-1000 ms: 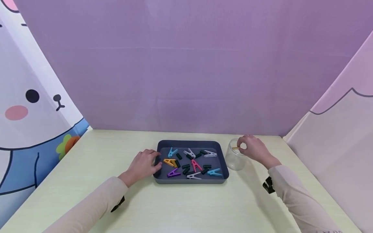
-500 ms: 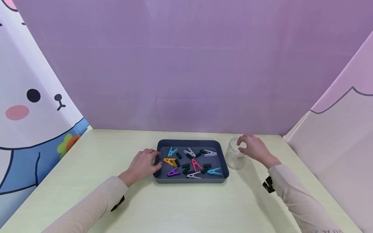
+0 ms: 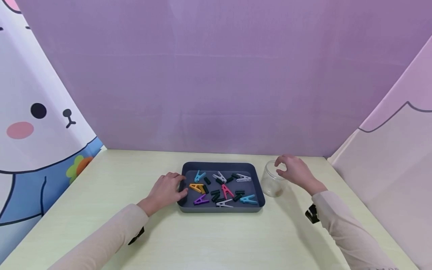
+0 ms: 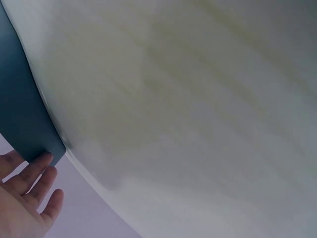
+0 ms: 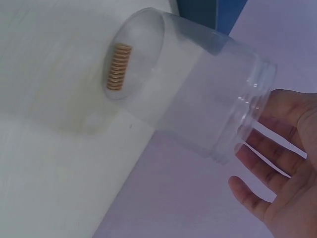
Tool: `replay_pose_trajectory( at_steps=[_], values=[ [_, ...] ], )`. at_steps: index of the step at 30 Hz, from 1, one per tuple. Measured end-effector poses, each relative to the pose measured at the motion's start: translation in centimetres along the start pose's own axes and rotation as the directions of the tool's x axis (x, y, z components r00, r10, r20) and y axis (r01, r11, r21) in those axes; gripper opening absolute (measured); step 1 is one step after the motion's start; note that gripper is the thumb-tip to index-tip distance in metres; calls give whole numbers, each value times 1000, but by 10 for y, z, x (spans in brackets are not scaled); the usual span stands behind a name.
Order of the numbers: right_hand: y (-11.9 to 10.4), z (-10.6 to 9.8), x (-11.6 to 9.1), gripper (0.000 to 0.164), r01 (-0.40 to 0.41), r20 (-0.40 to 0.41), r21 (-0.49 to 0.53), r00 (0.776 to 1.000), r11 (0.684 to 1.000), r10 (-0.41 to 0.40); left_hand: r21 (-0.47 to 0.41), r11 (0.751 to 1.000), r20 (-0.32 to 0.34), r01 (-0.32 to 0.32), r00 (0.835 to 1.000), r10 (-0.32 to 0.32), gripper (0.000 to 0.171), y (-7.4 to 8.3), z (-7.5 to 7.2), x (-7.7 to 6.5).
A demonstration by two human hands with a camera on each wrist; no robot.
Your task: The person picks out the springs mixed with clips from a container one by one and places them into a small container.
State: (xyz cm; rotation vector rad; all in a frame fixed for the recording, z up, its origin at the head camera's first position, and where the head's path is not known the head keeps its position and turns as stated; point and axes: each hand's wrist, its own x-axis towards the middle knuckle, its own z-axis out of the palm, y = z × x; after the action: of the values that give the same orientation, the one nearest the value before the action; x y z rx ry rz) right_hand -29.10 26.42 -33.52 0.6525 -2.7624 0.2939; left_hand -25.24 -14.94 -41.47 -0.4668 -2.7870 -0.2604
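Note:
My right hand [image 3: 295,171] is over the mouth of a clear jar [image 3: 272,186], thumb and fingers apart with nothing between them. A gold coil spring [image 5: 119,67] lies at the jar's bottom in the right wrist view. My left hand [image 3: 165,190] holds the left rim of a dark grey tray [image 3: 221,210], thumb over the edge and fingertips [image 4: 45,157] against the outer wall. Inside the tray lie several dark green springs [image 3: 240,192] and plastic clips, among them a pink one [image 3: 227,191], an orange one [image 3: 197,188] and a purple one [image 3: 201,200].
The jar stands close to the tray's right side on a pale wooden table [image 3: 216,240]. Behind the table rises a purple backdrop [image 3: 216,93], with a printed cartoon panel [image 3: 50,150] at left and a pale panel [image 3: 398,168] at right.
The gold spring pinched in my right hand a second ago has been let go and now lies in the jar. My left hand and the tray have kept their place.

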Motion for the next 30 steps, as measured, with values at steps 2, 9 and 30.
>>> replay_pose_trajectory(
  at_steps=[2,9,30],
  values=[
    [-1,-2,1,15,9,-12,0,1000,1000,-9,0,1000,1,-1,1000,1,45,0,0,0],
    [-14,-7,6,16,57,-44,-9,997,998,-57,5,1000,1,-4,1000,4,45,0,0,0],
    [-55,20,8,17,192,-35,-36,980,981,-194,-4,1000,7,-4,1000,4,45,-2,1,2]
  ],
)
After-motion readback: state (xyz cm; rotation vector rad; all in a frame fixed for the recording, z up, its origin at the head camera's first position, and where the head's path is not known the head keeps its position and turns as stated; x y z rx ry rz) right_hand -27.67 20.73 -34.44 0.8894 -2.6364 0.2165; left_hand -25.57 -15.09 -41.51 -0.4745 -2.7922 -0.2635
